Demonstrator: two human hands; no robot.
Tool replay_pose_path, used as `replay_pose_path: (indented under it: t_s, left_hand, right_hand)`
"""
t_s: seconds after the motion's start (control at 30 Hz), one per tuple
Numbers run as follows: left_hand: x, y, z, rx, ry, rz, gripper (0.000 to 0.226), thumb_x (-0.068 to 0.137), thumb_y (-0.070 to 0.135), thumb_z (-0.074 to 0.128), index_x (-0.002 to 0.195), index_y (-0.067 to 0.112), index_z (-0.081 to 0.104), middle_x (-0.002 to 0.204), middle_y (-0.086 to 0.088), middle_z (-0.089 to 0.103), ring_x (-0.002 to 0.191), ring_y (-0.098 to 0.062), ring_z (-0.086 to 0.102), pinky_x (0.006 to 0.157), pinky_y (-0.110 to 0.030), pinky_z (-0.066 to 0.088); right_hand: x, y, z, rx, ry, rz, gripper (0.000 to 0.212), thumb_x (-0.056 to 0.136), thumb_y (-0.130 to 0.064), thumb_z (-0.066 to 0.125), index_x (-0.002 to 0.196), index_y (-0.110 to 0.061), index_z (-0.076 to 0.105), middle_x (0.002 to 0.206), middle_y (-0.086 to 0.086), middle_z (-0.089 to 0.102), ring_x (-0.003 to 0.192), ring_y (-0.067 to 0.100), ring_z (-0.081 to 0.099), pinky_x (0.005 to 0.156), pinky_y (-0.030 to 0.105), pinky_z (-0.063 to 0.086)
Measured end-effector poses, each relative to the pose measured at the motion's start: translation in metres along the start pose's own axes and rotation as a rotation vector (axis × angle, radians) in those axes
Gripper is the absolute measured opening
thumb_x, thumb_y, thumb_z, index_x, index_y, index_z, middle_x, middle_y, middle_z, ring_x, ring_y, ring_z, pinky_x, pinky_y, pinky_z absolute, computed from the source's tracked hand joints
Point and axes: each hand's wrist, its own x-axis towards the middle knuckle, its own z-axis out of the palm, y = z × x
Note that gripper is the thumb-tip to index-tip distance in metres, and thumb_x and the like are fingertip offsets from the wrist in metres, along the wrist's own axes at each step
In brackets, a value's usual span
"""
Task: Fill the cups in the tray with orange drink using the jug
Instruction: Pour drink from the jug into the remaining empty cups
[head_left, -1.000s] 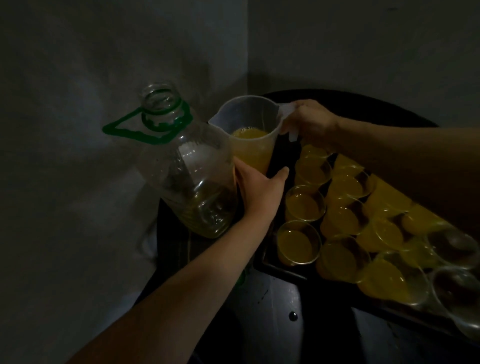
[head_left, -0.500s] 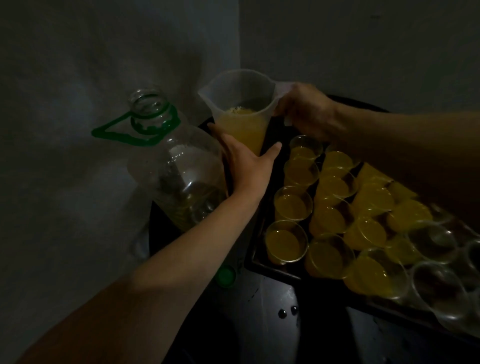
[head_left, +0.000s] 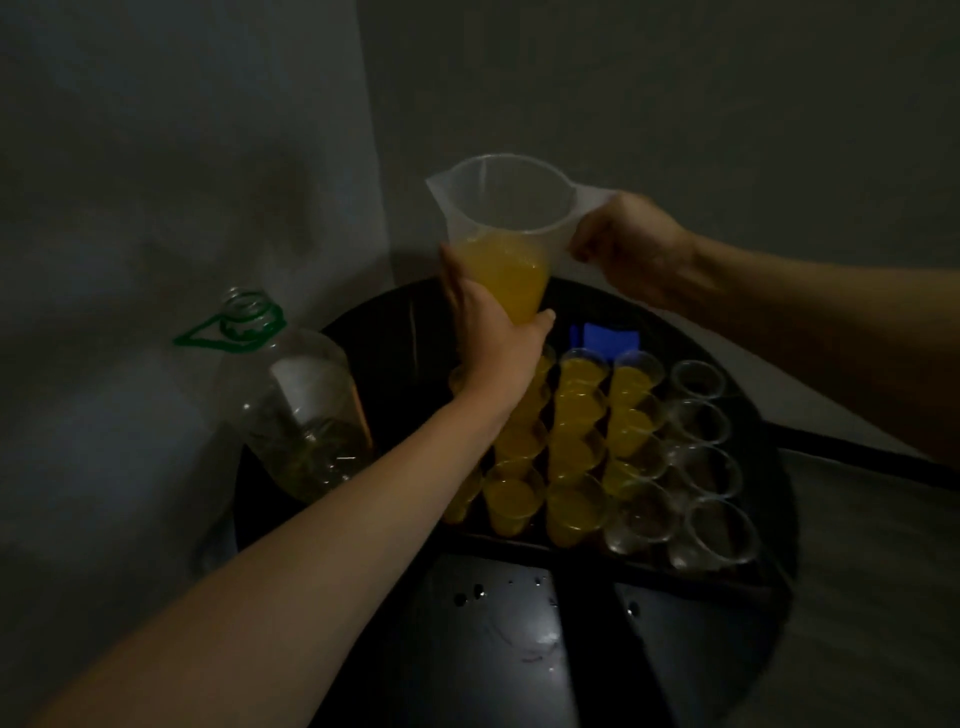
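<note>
Jug (head_left: 498, 208) held up over the far end of the tray (head_left: 675, 574) by both grips.
The handle is clasped by the right grip (head_left: 628, 249); the base is cupped by the left grip (head_left: 488, 338), thumb and fingers curled round it. Orange drink (head_left: 506, 275) is seen in the jug's lower part. On the dark bench (head_left: 498, 649), filled cups (head_left: 576, 452) are ranged beside empty cups (head_left: 701, 457) on the right. A large clear bottle (head_left: 296, 410) is stood left of the tray.
</note>
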Motion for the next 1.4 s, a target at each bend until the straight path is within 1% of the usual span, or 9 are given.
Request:
replay_pose_path:
  t_s: [0.17, 0.33, 0.57, 0.73, 0.83, 1.0, 1.17, 1.33, 1.4]
  left_hand:
    - [-0.060, 0.033, 0.032, -0.072, -0.151, 0.050, 0.126, 0.080, 0.006, 0.082, 0.160, 0.025, -0.013, 0.169, 0.003, -0.003, 0.153, -0.020, 0.015, 0.123, -0.036, 0.020]
    - [-0.126, 0.042, 0.073, -0.079, -0.279, 0.057, 0.132, 0.080, 0.008, 0.083, 0.156, 0.031, -0.022, 0.168, 0.008, -0.008, 0.153, -0.015, 0.009, 0.116, -0.028, 0.014]
    - [-0.193, 0.034, 0.107, -0.031, -0.334, 0.047, 0.143, 0.073, 0.013, 0.085, 0.150, 0.042, -0.031, 0.167, 0.013, -0.008, 0.155, -0.014, 0.000, 0.128, -0.045, 0.012]
    - [-0.226, 0.036, 0.113, -0.065, -0.428, 0.052, 0.133, 0.082, 0.010, 0.078, 0.151, 0.034, -0.033, 0.162, 0.018, -0.020, 0.135, 0.009, -0.013, 0.107, -0.004, -0.011]
    - [-0.234, 0.038, 0.116, -0.130, -0.422, 0.026, 0.131, 0.081, 0.007, 0.076, 0.152, 0.036, -0.030, 0.163, 0.018, -0.018, 0.147, -0.002, -0.003, 0.118, -0.021, 0.007]
    - [-0.244, 0.044, 0.114, -0.377, -0.431, -0.024, 0.117, 0.074, 0.010, 0.063, 0.155, 0.043, -0.014, 0.159, 0.019, 0.006, 0.141, -0.008, 0.021, 0.108, -0.019, 0.027]
    - [-0.250, 0.036, 0.120, -0.479, -0.421, -0.049, 0.111, 0.069, 0.018, 0.057, 0.157, 0.043, -0.007, 0.161, 0.019, 0.009, 0.145, -0.011, 0.023, 0.121, -0.040, 0.025]
    - [-0.252, 0.029, 0.126, -0.484, -0.432, -0.109, 0.110, 0.069, 0.018, 0.054, 0.161, 0.030, -0.006, 0.161, 0.017, 0.007, 0.143, -0.001, 0.019, 0.116, -0.015, 0.023]
    - [-0.253, 0.026, 0.128, -0.497, -0.422, -0.119, 0.108, 0.069, 0.019, 0.053, 0.161, 0.029, -0.004, 0.162, 0.014, 0.007, 0.146, -0.005, 0.019, 0.122, -0.027, 0.021]
  right_hand:
    - [-0.073, -0.014, -0.061, -0.031, 0.075, -0.001, 0.042, 0.062, 0.012, 0.053, 0.098, -0.003, 0.068, 0.084, 0.006, 0.059, 0.073, 0.015, 0.051, 0.055, 0.022, 0.043]
    - [-0.143, -0.015, -0.115, -0.086, 0.163, 0.014, 0.046, 0.069, 0.016, 0.049, 0.097, -0.013, 0.071, 0.111, 0.012, 0.067, 0.108, 0.030, 0.059, 0.099, 0.041, 0.050]
    - [-0.202, 0.004, -0.169, -0.236, 0.226, 0.092, 0.037, 0.074, 0.010, 0.054, 0.107, -0.001, 0.067, 0.117, 0.017, 0.063, 0.103, 0.029, 0.058, 0.096, 0.039, 0.050]
    - [-0.218, 0.014, -0.191, -0.292, 0.241, 0.121, 0.041, 0.073, 0.006, 0.058, 0.113, 0.001, 0.066, 0.120, 0.017, 0.064, 0.114, 0.035, 0.059, 0.102, 0.044, 0.049]
    - [-0.224, 0.014, -0.195, -0.339, 0.260, 0.120, 0.040, 0.079, 0.009, 0.055, 0.119, 0.011, 0.062, 0.124, 0.025, 0.062, 0.118, 0.040, 0.056, 0.108, 0.050, 0.044]
    - [-0.231, 0.015, -0.197, -0.374, 0.242, 0.116, 0.033, 0.082, 0.004, 0.056, 0.113, 0.000, 0.068, 0.118, 0.015, 0.067, 0.111, 0.030, 0.062, 0.101, 0.043, 0.050]
    - [-0.234, 0.018, -0.195, -0.375, 0.263, 0.116, 0.028, 0.081, 0.006, 0.056, 0.105, -0.001, 0.068, 0.109, 0.014, 0.067, 0.104, 0.027, 0.063, 0.093, 0.037, 0.052]
    - [-0.239, 0.021, -0.191, -0.402, 0.271, 0.114, 0.024, 0.083, 0.007, 0.054, 0.102, 0.003, 0.067, 0.107, 0.017, 0.066, 0.102, 0.028, 0.061, 0.098, 0.041, 0.048]
    - [-0.240, 0.019, -0.191, -0.425, 0.244, 0.117, 0.018, 0.086, 0.007, 0.052, 0.094, -0.001, 0.067, 0.099, 0.013, 0.065, 0.096, 0.026, 0.060, 0.095, 0.038, 0.048]
